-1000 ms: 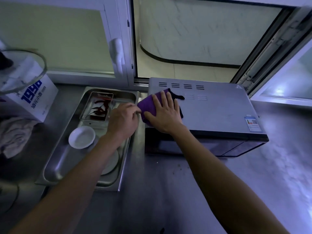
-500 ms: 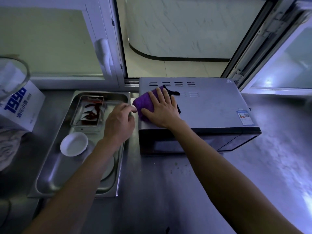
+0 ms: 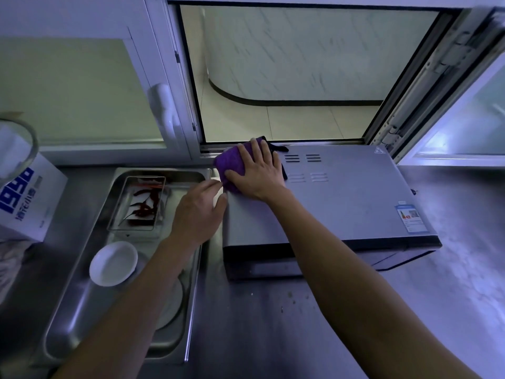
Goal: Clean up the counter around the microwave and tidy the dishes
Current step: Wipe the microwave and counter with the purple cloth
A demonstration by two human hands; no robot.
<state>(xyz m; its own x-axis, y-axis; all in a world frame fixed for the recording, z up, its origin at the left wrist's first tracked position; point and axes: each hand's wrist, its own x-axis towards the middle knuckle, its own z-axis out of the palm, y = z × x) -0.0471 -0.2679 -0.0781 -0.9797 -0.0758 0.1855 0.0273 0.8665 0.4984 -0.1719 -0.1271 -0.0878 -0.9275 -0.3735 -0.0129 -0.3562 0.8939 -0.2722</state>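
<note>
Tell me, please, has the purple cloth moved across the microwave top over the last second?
Yes. The purple cloth has slid toward the microwave's rear left corner, away from its front edge, under the right hand.

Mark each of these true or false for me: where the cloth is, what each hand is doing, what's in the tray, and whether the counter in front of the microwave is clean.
1. The right hand presses a purple cloth on the microwave top. True.
2. The cloth lies at the microwave's front right corner. False: it is at the back left corner, near the vents.
3. The left hand holds the white dish. False: it holds nothing and hovers by the microwave's left edge; the dish sits in the tray.
4. A glass dish with red chillies sits in the tray. True.
5. The counter in front of the microwave is spotless. False: small crumbs lie there.
</note>
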